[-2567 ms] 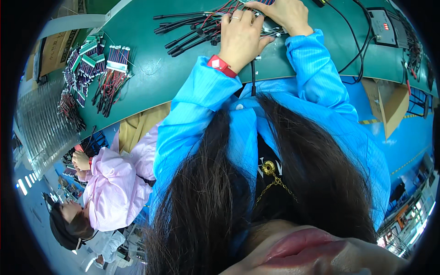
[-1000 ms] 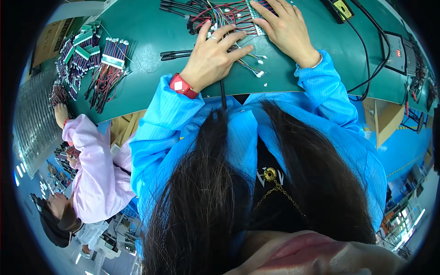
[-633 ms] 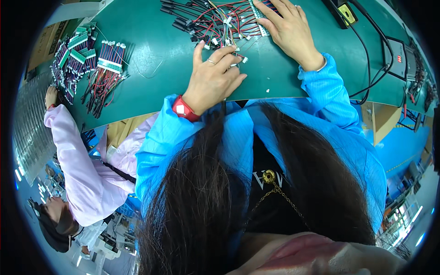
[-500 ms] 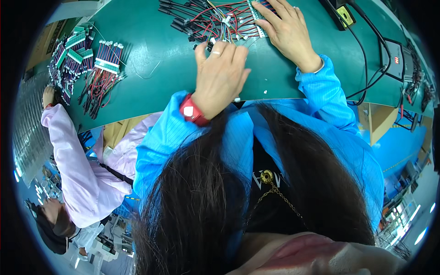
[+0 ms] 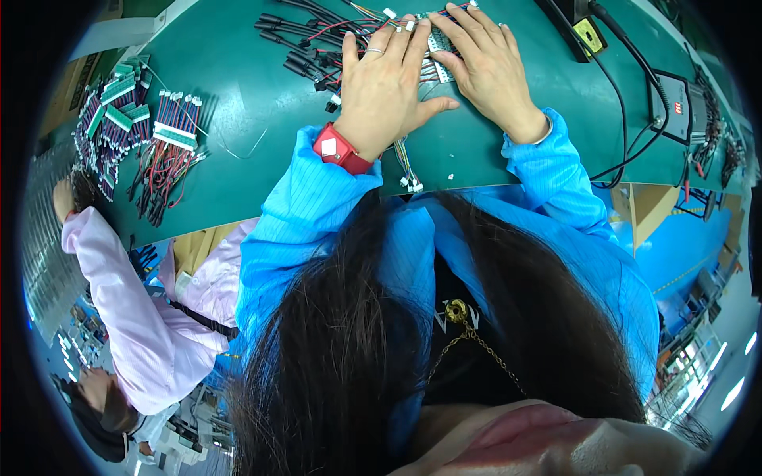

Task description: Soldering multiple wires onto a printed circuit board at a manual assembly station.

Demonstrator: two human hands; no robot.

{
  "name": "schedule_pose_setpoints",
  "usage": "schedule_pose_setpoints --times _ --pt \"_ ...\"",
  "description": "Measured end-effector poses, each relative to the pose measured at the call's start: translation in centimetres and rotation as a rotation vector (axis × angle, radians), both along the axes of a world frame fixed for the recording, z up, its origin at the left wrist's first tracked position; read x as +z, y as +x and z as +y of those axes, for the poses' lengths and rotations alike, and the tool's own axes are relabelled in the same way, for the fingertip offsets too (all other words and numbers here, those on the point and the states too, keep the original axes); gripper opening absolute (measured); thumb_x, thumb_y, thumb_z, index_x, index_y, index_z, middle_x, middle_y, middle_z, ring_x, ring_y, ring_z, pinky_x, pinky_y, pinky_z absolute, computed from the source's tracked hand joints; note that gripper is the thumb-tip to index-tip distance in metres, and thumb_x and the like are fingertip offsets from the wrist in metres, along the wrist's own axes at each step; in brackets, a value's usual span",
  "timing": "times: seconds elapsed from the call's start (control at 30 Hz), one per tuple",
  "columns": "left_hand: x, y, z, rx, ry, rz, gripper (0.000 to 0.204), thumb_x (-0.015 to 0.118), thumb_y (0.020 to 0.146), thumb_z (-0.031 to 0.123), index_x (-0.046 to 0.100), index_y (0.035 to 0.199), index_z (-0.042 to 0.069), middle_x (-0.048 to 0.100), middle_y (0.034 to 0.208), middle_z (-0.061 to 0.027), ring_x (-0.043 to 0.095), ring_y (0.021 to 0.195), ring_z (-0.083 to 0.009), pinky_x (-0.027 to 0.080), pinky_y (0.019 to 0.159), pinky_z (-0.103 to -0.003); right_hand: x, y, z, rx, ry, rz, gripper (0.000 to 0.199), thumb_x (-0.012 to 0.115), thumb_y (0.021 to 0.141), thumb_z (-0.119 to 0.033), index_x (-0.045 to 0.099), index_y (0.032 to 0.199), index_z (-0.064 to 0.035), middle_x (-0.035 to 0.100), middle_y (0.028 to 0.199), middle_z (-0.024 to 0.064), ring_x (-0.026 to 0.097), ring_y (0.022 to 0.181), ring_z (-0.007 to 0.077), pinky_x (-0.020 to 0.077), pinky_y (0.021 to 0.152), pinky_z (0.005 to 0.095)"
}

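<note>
My left hand (image 5: 382,94) lies over a bundle of wires, its fingers stretched forward and its thumb out to the right. Black-sleeved cable ends (image 5: 305,59) with red leads fan out to the left of it. My right hand (image 5: 494,73) rests with fingers spread on a green-and-white strip of small circuit boards (image 5: 439,57), which its fingers partly cover. Small white connectors (image 5: 409,25) show by the left fingertips. Below my left wrist, a few thin coloured wires with white plugs (image 5: 411,182) reach the table's near edge.
Other wired board strips (image 5: 176,136) and a heaped pile of them (image 5: 119,119) sit on the green table (image 5: 238,95) at left. At right are a black stand with a yellow insert (image 5: 587,36), a cabled control box (image 5: 673,107) and thick black cable. A co-worker in pink (image 5: 143,309) reaches in at far left.
My left hand has moved forward onto the wires, and its curled fingers have straightened. A few wires with white plugs now show below it. My right hand has shifted slightly left and nearer.
</note>
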State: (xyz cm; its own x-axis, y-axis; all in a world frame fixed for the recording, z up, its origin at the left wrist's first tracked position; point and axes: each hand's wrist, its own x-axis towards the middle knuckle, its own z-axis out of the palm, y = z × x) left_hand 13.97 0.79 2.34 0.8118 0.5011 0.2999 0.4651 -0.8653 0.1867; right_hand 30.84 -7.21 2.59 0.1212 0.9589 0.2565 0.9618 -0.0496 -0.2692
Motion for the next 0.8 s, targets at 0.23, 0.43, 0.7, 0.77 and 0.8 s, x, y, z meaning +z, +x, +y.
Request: schedule_pose_setpoints --times 0.23,0.43,0.7,0.77,0.8 --pt "0.8 0.3 0.3 0.001 -0.023 0.055 0.095 0.076 0.07 0.068 0.053 0.143 0.011 0.057 0.141 -0.0113 0.053 0.128 -0.0284 0.037 0.104 -0.06 0.3 0.2 0.2 0.021 -0.038 -0.024 0.044 0.063 0.095 -0.032 0.06 0.135 -0.0139 0.052 0.144 0.0137 0.045 0.136 0.0358 0.0395 0.106 0.0592" --pt "0.7 0.2 0.2 0.016 -0.018 0.057 0.095 0.074 0.072 0.068 0.053 0.143 0.01 0.057 0.14 -0.0101 0.053 0.124 -0.0267 0.037 0.104 -0.059 0.5 0.7 0.7 0.059 -0.054 0.007 0.044 0.064 0.094 -0.03 0.06 0.134 -0.0136 0.051 0.145 0.0139 0.046 0.136 0.0361 0.0397 0.106 0.0587" --pt "0.9 0.2 0.0 0.042 -0.001 0.04 0.101 0.075 0.07 0.069 0.051 0.144 0.005 0.057 0.139 -0.0123 0.054 0.124 -0.0273 0.039 0.103 -0.059 0.9 0.7 0.7 0.07 0.131 -0.13 0.04 0.069 0.09 -0.025 0.064 0.128 -0.0119 0.054 0.142 0.0143 0.048 0.133 0.0357 0.0403 0.104 0.0578" --pt "1.2 0.5 0.0 0.043 -0.028 0.051 0.103 0.077 0.069 0.067 0.05 0.144 0.001 0.059 0.136 -0.0144 0.054 0.125 -0.0291 0.04 0.103 -0.058 1.4 0.8 1.0 0.076 0.196 -0.057 0.033 0.071 0.089 -0.021 0.068 0.12 -0.0102 0.059 0.132 0.0139 0.053 0.124 0.0348 0.0432 0.099 0.0538" --pt "1.4 0.7 0.0 0.042 -0.028 0.047 0.103 0.077 0.069 0.067 0.05 0.144 0.001 0.059 0.136 -0.0144 0.054 0.125 -0.0291 0.04 0.103 -0.058 1.8 0.9 1.3 0.082 0.261 0.018 0.026 0.072 0.087 -0.018 0.071 0.111 -0.0085 0.064 0.122 0.0136 0.058 0.115 0.0339 0.0462 0.093 0.0498"
